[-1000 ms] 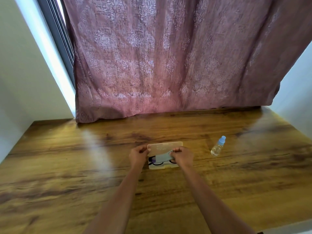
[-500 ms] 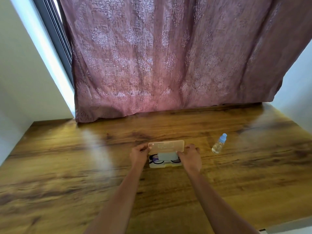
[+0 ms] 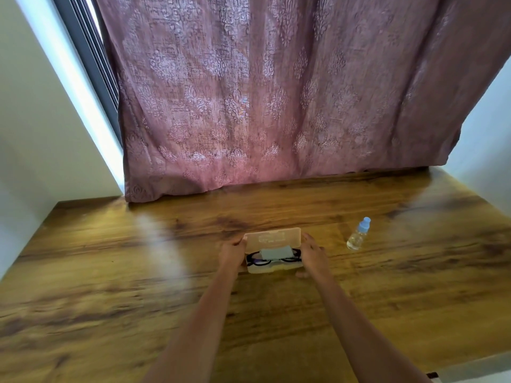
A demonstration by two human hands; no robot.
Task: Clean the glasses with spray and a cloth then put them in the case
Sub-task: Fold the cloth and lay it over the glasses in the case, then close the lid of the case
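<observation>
A home: patterned curtain (image 3: 276,92), wooden table (image 3: 110,299).

Two bare forearms, slim and smooth, run in from the bottom edge of the view and narrow toward the wrists, uncovered along all their visible length, and each ends in a bare hand, the left hand (image 3: 231,251) and the right hand (image 3: 313,251), too small for finer detail.

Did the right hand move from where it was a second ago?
Yes. The right hand slid right, toward the spray bottle, off the cloth inside the case to grip the case's right end.
</observation>
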